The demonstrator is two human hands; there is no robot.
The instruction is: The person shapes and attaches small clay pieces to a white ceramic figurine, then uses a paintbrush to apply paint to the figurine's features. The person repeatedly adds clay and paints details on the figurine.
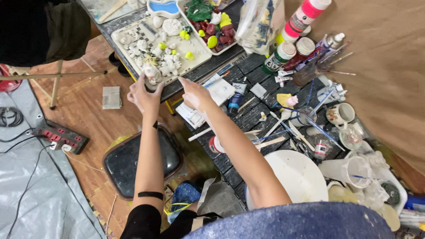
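While fingers hide behind tray (pixel 133 33) edge | left hand (pixel 144 98), right hand (pixel 196 94) | grip unclear

We see bare floor (pixel 95 117) left of the table; jars (pixel 292 51), brushes (pixel 330 59) and cups (pixel 341 114) crowd its right.

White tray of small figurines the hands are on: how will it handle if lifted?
The tray looks thin, so it may flex under load. The figurines stand loose and could slide or topple if it tilts. With the left hand and right hand on one edge, it probably tips away.
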